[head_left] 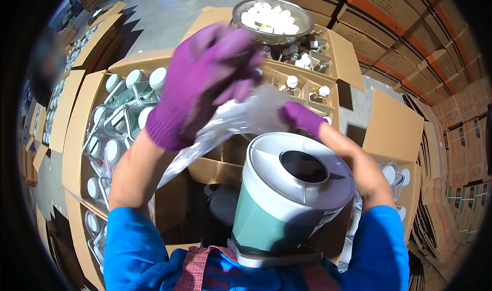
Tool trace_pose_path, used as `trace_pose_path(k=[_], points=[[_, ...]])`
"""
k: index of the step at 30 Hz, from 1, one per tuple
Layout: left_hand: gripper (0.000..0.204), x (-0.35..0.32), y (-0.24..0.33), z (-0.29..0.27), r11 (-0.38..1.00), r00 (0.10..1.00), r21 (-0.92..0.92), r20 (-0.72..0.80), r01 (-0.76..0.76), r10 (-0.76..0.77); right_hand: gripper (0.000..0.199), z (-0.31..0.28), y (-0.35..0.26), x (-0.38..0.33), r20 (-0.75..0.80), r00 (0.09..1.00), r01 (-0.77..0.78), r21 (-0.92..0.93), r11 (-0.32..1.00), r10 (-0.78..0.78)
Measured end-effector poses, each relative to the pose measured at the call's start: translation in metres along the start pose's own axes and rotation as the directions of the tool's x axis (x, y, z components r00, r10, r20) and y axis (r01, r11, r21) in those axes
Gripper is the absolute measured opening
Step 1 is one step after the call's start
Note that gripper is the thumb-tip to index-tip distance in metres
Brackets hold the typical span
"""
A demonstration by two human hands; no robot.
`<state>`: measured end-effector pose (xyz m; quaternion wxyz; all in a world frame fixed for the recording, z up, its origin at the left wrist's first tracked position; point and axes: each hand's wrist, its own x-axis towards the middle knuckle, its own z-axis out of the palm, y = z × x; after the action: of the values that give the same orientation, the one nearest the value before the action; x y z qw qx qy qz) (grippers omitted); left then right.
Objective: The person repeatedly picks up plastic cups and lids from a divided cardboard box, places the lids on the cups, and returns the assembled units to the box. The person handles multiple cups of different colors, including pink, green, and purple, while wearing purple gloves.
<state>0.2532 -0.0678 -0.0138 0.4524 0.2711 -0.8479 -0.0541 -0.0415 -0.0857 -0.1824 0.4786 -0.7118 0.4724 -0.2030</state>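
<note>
My left hand [207, 81], in a purple knit glove, is raised above the open carton. Its fingers are bent and smeared by motion, so its grip is unclear. A crumpled clear plastic bag [220, 124] stretches below it toward the right. My right hand [303, 118], gloved the same way, is closed on the bag's far end; its fingertips are partly hidden by the plastic. Close to my chest, left of my right forearm, is a large green cylindrical container [271, 224] with a white top and a round dark opening.
The divided carton [74, 137] holds several white-capped jugs [135, 78] with handles, some wrapped in plastic, and white-capped bottles [292, 83]. Beyond stands a metal bowl [237, 22] of white caps. Stacked cartons [389, 14] line the right; more open cartons [97, 40] stand left.
</note>
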Motion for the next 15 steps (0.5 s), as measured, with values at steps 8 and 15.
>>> trace_pose_path(k=[8,15], points=[[0.033,-0.030,-0.021,0.075,0.785,0.916,-0.530,-0.035,0.322,-0.399,0.079,0.011,-0.113,-0.052,-0.453,0.889,0.400,0.690,0.604,-0.072],[0.030,-0.029,-0.058,0.157,0.737,0.825,-0.388,0.374,0.554,-0.424,0.060,-0.001,-0.075,-0.081,-0.850,0.504,0.719,0.314,0.620,-0.154]])
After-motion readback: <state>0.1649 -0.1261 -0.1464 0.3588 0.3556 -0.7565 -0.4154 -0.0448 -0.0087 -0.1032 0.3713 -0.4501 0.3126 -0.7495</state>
